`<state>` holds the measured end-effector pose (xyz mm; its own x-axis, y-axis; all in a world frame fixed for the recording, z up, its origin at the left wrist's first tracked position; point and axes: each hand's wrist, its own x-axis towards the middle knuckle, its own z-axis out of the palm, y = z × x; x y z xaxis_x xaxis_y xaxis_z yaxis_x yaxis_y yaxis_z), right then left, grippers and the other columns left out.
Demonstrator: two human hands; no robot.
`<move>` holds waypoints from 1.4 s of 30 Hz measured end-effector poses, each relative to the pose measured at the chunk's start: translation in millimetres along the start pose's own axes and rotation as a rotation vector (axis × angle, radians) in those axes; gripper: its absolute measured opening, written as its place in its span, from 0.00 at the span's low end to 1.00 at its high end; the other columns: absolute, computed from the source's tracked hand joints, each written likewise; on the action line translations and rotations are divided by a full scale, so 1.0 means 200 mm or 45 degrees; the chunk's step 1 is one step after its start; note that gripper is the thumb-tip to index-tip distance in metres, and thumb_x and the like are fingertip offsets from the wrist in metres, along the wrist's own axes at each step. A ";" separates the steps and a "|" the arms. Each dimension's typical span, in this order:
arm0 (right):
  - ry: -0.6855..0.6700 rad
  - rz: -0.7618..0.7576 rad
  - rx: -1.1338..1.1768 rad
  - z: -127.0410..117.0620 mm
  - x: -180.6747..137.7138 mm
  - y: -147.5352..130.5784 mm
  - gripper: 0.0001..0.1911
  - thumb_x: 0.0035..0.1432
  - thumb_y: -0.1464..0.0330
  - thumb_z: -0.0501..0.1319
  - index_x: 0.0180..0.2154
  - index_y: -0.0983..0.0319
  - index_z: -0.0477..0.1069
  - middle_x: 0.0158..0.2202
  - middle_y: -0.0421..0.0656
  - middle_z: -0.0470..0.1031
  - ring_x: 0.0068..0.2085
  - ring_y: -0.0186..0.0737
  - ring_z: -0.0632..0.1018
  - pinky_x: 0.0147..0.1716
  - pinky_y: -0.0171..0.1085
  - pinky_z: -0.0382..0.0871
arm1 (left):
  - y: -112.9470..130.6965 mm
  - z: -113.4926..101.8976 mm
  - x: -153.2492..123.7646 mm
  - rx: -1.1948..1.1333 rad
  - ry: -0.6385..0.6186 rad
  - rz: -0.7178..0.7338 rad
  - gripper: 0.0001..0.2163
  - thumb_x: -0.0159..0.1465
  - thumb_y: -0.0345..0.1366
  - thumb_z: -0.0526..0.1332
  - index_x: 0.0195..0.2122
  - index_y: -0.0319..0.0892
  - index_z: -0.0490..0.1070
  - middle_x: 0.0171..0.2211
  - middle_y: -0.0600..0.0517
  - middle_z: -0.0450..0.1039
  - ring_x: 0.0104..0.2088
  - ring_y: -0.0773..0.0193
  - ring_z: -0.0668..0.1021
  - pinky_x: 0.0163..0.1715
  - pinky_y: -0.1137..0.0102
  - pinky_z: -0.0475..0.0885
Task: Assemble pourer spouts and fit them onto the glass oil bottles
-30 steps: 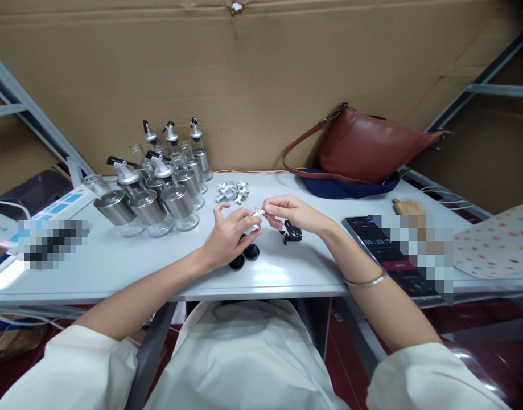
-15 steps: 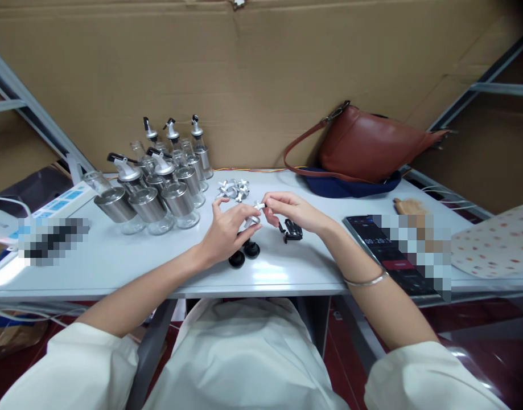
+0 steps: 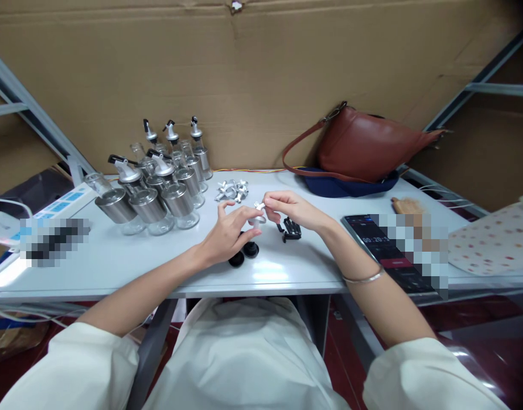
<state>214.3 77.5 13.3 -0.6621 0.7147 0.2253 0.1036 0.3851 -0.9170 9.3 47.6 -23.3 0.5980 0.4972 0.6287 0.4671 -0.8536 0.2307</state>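
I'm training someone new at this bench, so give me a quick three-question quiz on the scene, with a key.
1. True or false: the round black pieces lie nearer the person than the pile of loose silver pieces.
2. The bracelet is worn on: A) the left arm; B) the right arm; C) both arms.
3. What is held in the left hand?

Key:
1. True.
2. B.
3. A silver spout piece, with the right hand at its tip.
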 end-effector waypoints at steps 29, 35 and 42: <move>-0.015 0.063 0.249 0.02 0.01 0.01 0.27 0.58 0.50 0.57 0.19 0.61 0.55 0.15 0.31 0.50 0.17 0.24 0.54 0.17 0.31 0.46 | -0.03 0.02 -0.01 0.160 0.128 0.165 0.14 0.70 0.39 0.46 0.56 0.44 0.50 0.44 0.47 0.75 0.38 0.63 0.78 0.52 0.60 0.56; -0.028 0.123 0.283 0.01 0.00 0.00 0.28 0.57 0.50 0.58 0.18 0.61 0.51 0.15 0.30 0.47 0.16 0.23 0.51 0.16 0.31 0.42 | -0.03 0.02 0.00 0.186 0.152 0.205 0.13 0.70 0.38 0.47 0.54 0.43 0.50 0.45 0.46 0.76 0.39 0.63 0.79 0.51 0.61 0.56; -0.046 0.242 0.274 0.00 -0.01 0.01 0.29 0.58 0.48 0.56 0.17 0.59 0.50 0.13 0.30 0.45 0.16 0.24 0.50 0.16 0.31 0.41 | -0.02 0.01 0.00 0.191 0.056 0.198 0.12 0.70 0.37 0.46 0.54 0.43 0.53 0.47 0.45 0.75 0.47 0.62 0.77 0.53 0.61 0.55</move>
<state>214.9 77.3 11.1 -0.6720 0.7397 0.0346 0.0711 0.1110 -0.9913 9.5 52.0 -25.7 0.6431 0.3513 0.6805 0.4651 -0.8851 0.0173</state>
